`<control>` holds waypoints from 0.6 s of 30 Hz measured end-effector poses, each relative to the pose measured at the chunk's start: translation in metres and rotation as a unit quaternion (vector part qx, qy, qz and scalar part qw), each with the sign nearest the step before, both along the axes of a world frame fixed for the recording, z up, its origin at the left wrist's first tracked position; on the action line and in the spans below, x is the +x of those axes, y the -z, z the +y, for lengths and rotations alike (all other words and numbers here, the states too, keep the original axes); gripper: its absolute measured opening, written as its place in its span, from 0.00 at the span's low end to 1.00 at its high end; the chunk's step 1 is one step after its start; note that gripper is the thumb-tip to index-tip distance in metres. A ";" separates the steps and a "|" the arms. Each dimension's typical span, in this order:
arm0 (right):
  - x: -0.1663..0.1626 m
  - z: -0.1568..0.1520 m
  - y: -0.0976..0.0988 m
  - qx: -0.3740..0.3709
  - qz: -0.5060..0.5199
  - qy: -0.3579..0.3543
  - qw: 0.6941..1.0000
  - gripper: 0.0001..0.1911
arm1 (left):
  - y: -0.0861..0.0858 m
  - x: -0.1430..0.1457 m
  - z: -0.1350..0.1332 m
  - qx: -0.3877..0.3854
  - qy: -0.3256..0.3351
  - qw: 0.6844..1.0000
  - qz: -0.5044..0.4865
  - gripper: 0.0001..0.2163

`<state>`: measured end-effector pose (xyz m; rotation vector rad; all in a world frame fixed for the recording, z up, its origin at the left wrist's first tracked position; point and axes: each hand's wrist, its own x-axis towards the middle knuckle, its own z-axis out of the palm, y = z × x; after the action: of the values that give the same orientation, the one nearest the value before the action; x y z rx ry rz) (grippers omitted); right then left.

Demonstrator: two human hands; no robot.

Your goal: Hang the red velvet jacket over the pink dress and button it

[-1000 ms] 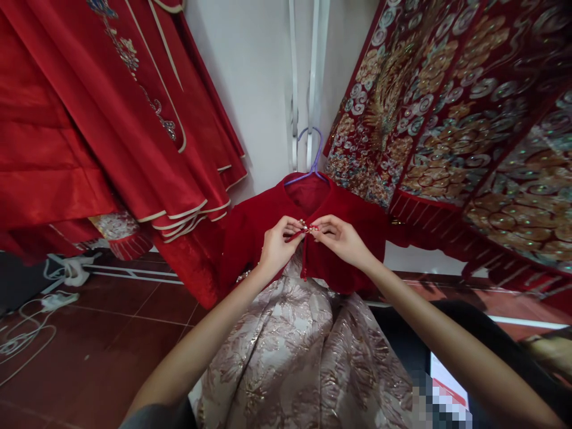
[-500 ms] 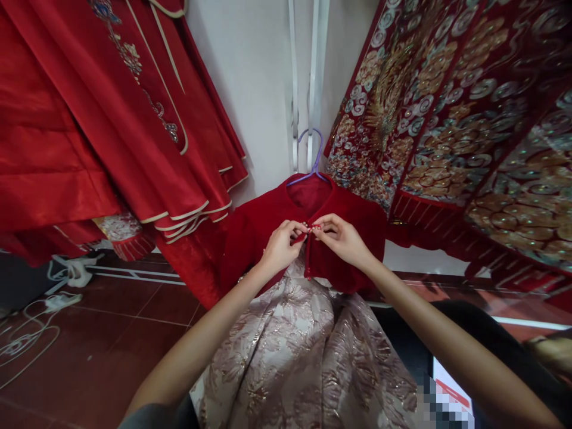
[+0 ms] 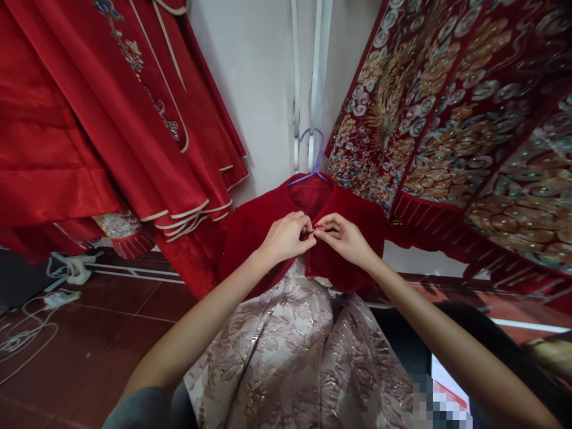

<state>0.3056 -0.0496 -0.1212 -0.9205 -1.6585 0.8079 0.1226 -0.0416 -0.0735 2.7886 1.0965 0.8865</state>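
A short dark-red jacket (image 3: 250,223) hangs on a purple hanger (image 3: 318,161), with a pale, metallic floral-patterned garment (image 3: 286,339) below and under it. My left hand (image 3: 288,236) is closed at the jacket's front opening, thumb and fingers pinched together near the collar. Facing it, my right hand (image 3: 344,238) pinches at the same spot. The fingertips of both hands nearly touch. A small red-and-white detail shows at the right fingertips; whether it is nails or a fastening I cannot tell. What the pinched fingers hold is hidden.
Red satin garments with pale piping (image 3: 179,167) hang at the left, and a richly embroidered red garment (image 3: 429,137) at the right. Two white metal bars (image 3: 313,77) run up behind the hanger. White cables (image 3: 27,339) lie on the tiled floor (image 3: 111,357).
My left hand has turned and shifted slightly right, its back now more toward me and its fingers closer to the right hand. My right hand stays almost in place.
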 end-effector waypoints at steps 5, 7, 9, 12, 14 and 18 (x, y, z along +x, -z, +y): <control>0.002 0.005 0.000 0.023 0.020 0.011 0.999 0.18 | 0.004 0.003 0.001 0.029 -0.006 0.999 0.036 0.03; 0.003 0.005 -0.001 0.032 0.012 -0.001 0.999 0.18 | 0.006 0.004 0.002 0.043 -0.004 0.998 0.053 0.04; 0.002 0.004 -0.001 0.039 0.003 0.000 0.999 0.16 | 0.007 0.004 0.003 0.049 -0.005 0.997 0.058 0.05; -0.002 0.003 0.001 0.056 0.004 0.050 0.997 0.16 | 0.011 0.004 0.003 0.042 -0.021 0.998 0.041 0.05; -0.006 0.002 0.005 0.066 0.011 0.087 0.994 0.17 | 0.013 0.003 0.003 0.039 -0.028 0.998 0.036 0.06; -0.008 0.002 0.012 0.062 0.013 0.091 0.994 0.16 | 0.015 0.003 0.005 0.079 -0.012 0.996 0.035 0.05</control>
<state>0.2974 -0.0474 -0.1331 -0.9543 -1.5576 0.5852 0.1251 -0.0365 -0.0886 2.9616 1.1176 0.9220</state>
